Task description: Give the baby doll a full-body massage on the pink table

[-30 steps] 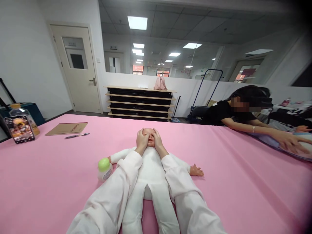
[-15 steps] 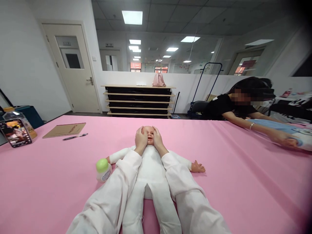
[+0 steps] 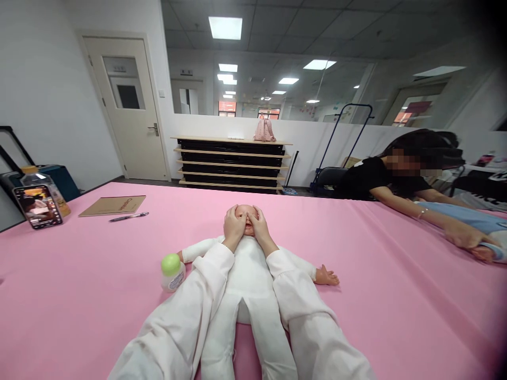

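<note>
A baby doll [image 3: 247, 274] in a white cloth body lies on its back, head away from me and arms spread. My left hand [image 3: 234, 224] cups one side of its head, fingers curved along the cheek and temple. The opposite side is cupped by my right hand [image 3: 261, 227]. Both thumbs rest on the face close to the nose, nearly meeting, and cover part of the eyes. The doll's mouth shows just below them. By my left forearm stands a small bottle [image 3: 173, 279] with a green cap, close to the doll's hand.
A pink cloth [image 3: 340, 322] covers the table. At the left are a phone [image 3: 38, 207], a drink bottle [image 3: 59, 199], a brown notebook [image 3: 113, 205] and a pen [image 3: 129, 217]. Across on the right, a co-worker [image 3: 396, 174] leans over another doll in blue [image 3: 459, 214].
My thumbs have slid inward over the doll's face, closer together beside the nose. The view has turned slightly left. The co-worker's hand has shifted along the other doll's arm.
</note>
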